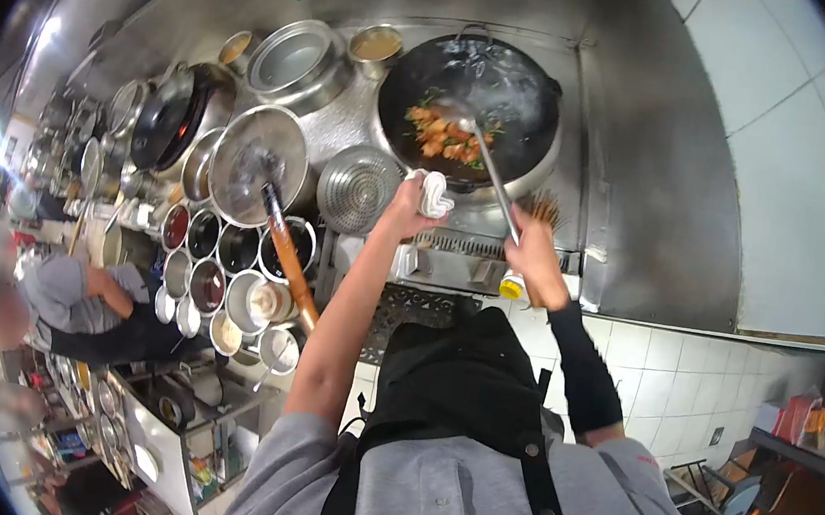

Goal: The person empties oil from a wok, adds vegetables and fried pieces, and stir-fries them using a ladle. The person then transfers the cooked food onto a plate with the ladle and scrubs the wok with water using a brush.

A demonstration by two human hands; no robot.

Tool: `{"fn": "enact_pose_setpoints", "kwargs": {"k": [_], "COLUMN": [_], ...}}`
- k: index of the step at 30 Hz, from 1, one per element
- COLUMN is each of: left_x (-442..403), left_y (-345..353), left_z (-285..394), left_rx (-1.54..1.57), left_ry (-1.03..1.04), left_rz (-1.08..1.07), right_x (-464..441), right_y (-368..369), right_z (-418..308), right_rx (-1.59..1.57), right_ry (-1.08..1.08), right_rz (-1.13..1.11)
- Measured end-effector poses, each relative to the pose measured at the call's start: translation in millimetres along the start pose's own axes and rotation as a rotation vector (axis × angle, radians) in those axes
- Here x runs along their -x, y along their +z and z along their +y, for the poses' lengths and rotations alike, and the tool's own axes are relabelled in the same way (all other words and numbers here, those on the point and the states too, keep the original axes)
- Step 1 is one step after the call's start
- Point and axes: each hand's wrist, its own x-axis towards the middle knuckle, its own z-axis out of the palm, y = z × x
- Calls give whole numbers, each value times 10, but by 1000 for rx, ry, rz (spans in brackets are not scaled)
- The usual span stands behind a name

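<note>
A black wok (525, 98) sits on the stove, with browned chunks of food and green bits (437, 139) gathered in its near left part. Steam or a wet sheen shows over its far side. My left hand (409, 212) is closed around a folded white cloth (434, 196) at the wok's near rim. Whether the cloth wraps a wok handle is hidden. My right hand (535, 260) grips the long metal handle of a ladle (494, 174), whose head rests among the food. Just beyond that hand is a bamboo brush (544, 209).
Left of the wok lie a perforated strainer (357, 188) and a wide strainer with a wooden handle (293, 265). Several seasoning pots (207, 284) stand below them. A metal pot (292, 62) is at the back. A co-worker (77, 293) stands at far left.
</note>
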Motion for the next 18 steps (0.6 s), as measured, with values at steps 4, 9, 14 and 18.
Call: {"fn": "enact_pose_setpoints", "kwargs": {"k": [4, 9, 14, 18], "left_x": [-428, -860, -243, -195], "left_y": [511, 496, 475, 136], "left_z": [149, -174, -309, -905], "left_rx": [-59, 86, 193, 231], "left_ry": [-123, -66, -35, 104], "left_rz": [31, -26, -108, -77], "right_x": [639, 668, 214, 104], "right_y": [-583, -1207, -357, 144], "right_z": [-458, -646, -205, -119], "right_rx": [173, 317, 334, 277], "right_ry": [2, 46, -36, 74], "right_rz": [-65, -331, -142, 52]}}
